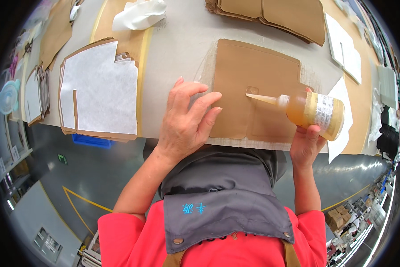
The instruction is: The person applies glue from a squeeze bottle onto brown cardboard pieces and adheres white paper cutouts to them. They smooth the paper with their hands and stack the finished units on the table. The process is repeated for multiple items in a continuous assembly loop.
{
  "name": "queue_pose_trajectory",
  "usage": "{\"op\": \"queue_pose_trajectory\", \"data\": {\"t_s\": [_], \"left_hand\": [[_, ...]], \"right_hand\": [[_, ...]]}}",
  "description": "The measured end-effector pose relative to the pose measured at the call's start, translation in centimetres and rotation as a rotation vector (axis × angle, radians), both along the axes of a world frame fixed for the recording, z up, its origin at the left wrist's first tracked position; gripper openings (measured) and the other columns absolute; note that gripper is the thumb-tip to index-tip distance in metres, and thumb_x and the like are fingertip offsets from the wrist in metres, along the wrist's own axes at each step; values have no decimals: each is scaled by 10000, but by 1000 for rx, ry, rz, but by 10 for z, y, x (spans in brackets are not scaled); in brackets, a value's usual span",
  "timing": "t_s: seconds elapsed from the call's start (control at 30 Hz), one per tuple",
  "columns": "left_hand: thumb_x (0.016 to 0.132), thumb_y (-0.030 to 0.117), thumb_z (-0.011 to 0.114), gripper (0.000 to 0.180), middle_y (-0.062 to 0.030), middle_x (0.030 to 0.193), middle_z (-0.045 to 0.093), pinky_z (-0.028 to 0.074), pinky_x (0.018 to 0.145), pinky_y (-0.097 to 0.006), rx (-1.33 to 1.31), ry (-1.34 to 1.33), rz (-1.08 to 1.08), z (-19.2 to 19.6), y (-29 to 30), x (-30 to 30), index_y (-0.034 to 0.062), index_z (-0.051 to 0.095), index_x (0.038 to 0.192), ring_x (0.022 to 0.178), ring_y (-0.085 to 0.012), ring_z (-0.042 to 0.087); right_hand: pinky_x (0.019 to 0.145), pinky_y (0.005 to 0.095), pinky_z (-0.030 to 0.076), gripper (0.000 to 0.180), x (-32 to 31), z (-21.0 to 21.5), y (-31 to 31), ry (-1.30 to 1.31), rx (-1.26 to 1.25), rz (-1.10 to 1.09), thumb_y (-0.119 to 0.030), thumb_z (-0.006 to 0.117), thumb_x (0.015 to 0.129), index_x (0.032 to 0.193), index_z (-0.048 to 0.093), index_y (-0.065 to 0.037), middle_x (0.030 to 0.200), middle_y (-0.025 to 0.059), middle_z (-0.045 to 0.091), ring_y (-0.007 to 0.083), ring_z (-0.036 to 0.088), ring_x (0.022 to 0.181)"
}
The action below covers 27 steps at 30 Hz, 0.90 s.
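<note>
One flat brown cardboard cut-out [253,95] lies on the pale worktable [182,53] right in front of the person, and the pointed nozzle of an amber squeeze bottle of glue [309,109] touches it near a small cut flap at its middle. The step in hand looks like gluing that spot; the next move probably calls for a light, even squeeze while the sheet is kept from sliding. The right hand [307,142] wraps the bottle from below, fingers closed round it, bottle lying almost level and pointing left. The left hand [186,118] rests palm down, fingers spread, on the sheet's left edge. Farther left sits a stack of cardboard pieces topped with white fabric lining [99,89]; more brown cardboard blanks [271,15] lie beyond.
</note>
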<state>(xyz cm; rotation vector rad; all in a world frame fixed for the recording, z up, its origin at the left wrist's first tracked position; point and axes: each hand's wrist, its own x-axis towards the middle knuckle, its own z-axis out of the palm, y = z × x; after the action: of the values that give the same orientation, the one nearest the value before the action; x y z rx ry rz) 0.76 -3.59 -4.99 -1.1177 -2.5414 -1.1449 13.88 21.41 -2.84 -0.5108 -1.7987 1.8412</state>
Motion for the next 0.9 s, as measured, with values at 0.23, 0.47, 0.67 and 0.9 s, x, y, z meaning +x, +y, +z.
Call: {"op": "queue_pose_trajectory", "data": {"t_s": [0.23, 0.47, 0.67, 0.9], "left_hand": [[880, 141, 730, 244, -91, 1162, 551, 425, 1073, -537, 16, 26, 4, 0, 1, -1, 106, 698, 1119, 1072, -292, 552], [887, 144, 723, 233, -95, 1152, 561, 431, 1066, -528, 11, 55, 12, -1, 1, 0, 102, 700, 1116, 1071, -295, 555], [886, 139, 723, 236, -95, 1151, 563, 428, 1070, -524, 17, 63, 12, 0, 1, 1, 105, 702, 1118, 1075, -299, 557], [891, 135, 719, 229, -91, 1143, 572, 423, 1076, -520, 51, 54, 35, -1, 1, 1, 106, 704, 1117, 1070, -300, 562]], "right_hand": [[1105, 449, 453, 867, 20, 1, -4, -44, 11, 5, -526, 701, 898, 1545, 285, -127, 1505, 245, 440, 311, 472, 1383], [1127, 459, 420, 881, 43, 1, -8, -63, -18, 57, -539, 700, 892, 1548, 279, -128, 1493, 246, 453, 323, 456, 1393], [1130, 474, 411, 902, 53, 2, -16, -42, -19, 64, -540, 717, 876, 1542, 288, -109, 1485, 247, 459, 345, 458, 1386], [1134, 482, 402, 983, 44, 2, -38, -77, -45, 52, -573, 779, 801, 1522, 319, -89, 1485, 235, 458, 336, 457, 1384]]}}
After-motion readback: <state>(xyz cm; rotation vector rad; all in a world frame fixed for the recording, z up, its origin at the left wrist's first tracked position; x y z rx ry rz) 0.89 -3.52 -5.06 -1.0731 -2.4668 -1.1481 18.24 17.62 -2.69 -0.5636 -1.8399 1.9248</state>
